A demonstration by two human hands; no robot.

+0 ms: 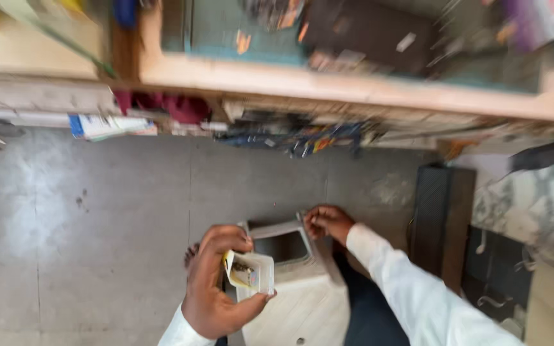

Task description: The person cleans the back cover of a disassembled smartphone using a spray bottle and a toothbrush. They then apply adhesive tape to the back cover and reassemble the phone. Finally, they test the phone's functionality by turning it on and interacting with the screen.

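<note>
My left hand (216, 282) is closed around a small white box (251, 271) with a yellow flap, held over the floor. My right hand (328, 222) grips the far top corner of a white boxy plastic casing (296, 295) that has a dark square opening in its top. The casing stands on the grey floor in front of my legs. Both arms wear white sleeves. The picture is blurred by motion.
A wooden counter (354, 90) with a shelf of papers and tangled cables runs across the top. A dark box (440, 218) stands on the floor at the right, beside a marble-patterned surface (533, 205). Grey floor tiles (97, 230) spread out to the left.
</note>
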